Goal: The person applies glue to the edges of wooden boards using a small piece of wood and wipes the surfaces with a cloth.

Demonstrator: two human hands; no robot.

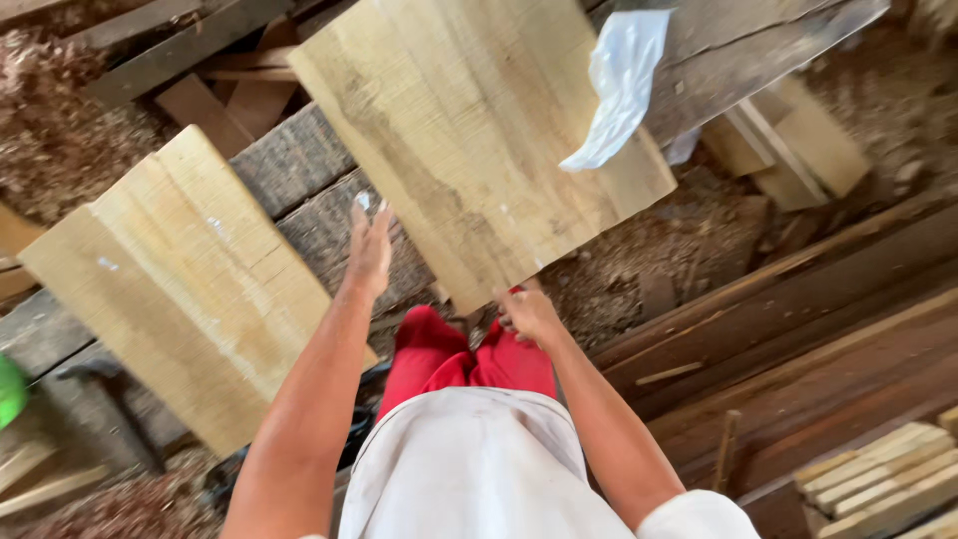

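Over the white shirt (pixel 479 469) and red trousers (pixel 449 354), the right hand (pixel 529 314) pinches the pale plank's (pixel 469 140) near corner, steadying it on the bench, while the left hand (pixel 369 250) hovers open-fingered beside its edge.

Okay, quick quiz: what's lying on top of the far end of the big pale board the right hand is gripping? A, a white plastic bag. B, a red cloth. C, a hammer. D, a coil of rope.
A: a crumpled white plastic bag lies on the far end of the pale board, whose near corner the right hand grips.
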